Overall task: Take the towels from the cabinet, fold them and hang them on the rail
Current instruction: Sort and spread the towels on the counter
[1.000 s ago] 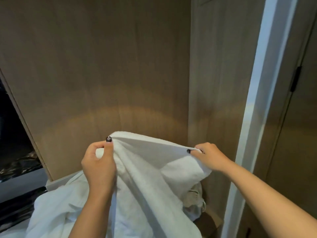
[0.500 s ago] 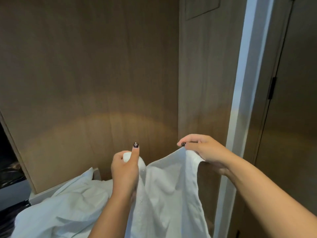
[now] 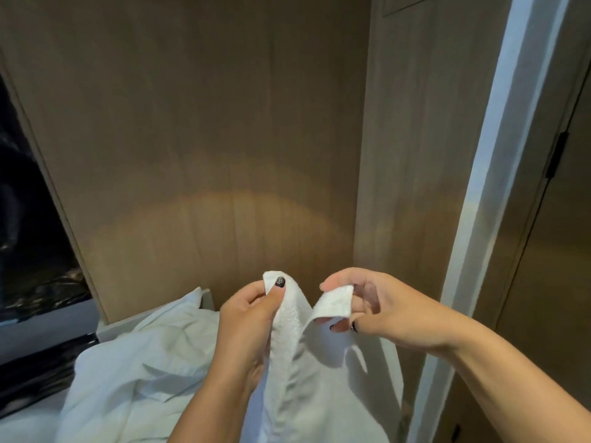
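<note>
A white towel hangs in front of me, held up by two of its corners. My left hand grips one corner, thumb pressed on the terry cloth. My right hand pinches the other corner between thumb and fingers. The two corners sit close together, a small gap apart, and the rest of the towel droops below them out of the bottom of the view. No rail is in view.
A heap of white cloth lies at lower left on a white surface. Wood panelling fills the wall ahead. A white door frame runs down the right, with a dark door beyond it.
My hands have come together, bringing the two towel corners close. A second ago they held the top edge stretched wide apart.
</note>
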Demonstrator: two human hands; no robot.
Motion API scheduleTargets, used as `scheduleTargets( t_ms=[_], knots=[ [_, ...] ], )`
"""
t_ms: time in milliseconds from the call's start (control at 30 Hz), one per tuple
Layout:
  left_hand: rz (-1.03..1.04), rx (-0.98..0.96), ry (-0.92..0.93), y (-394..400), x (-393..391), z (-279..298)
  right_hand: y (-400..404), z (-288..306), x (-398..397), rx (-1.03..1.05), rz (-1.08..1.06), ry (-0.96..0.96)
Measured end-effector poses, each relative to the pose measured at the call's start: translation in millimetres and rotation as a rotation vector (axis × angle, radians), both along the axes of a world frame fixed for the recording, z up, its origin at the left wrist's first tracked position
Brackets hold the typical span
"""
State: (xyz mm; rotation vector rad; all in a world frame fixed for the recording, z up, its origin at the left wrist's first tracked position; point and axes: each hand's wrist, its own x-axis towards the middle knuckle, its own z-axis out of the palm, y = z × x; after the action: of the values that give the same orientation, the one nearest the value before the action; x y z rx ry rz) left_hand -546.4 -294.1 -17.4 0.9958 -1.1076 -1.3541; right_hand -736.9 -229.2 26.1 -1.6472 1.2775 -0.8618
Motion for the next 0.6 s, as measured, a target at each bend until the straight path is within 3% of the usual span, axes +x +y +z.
scheduleTargets(
  t_ms=[67, 167, 267, 433, 600],
  knots=[
    [0.008, -0.046, -0.027, 5.3, 10.0, 1.3, -2.8, 0.2, 11.9, -0.076, 0.001, 0.07],
    [0.026, -0.153, -0.08, 14.4, 24.6, 6.8, -9.5, 2.6, 31.3, -0.122, 0.011, 0.0],
    [0.053, -0.229, -0.136, 23.2, 39.6, 13.6, -18.5, 2.1, 50.7, -0.33, 0.002, 0.118],
    [0.122, -0.225, -0.093, 34.0, 66.3, 19.3, -36.4, -2.7, 83.0, -0.547, -0.005, 0.123],
    [0.145, -0.243, -0.083, 42.3, 87.0, 19.7, -49.5, -6.9, 109.5, -0.581, 0.07, 0.046]
  ],
)
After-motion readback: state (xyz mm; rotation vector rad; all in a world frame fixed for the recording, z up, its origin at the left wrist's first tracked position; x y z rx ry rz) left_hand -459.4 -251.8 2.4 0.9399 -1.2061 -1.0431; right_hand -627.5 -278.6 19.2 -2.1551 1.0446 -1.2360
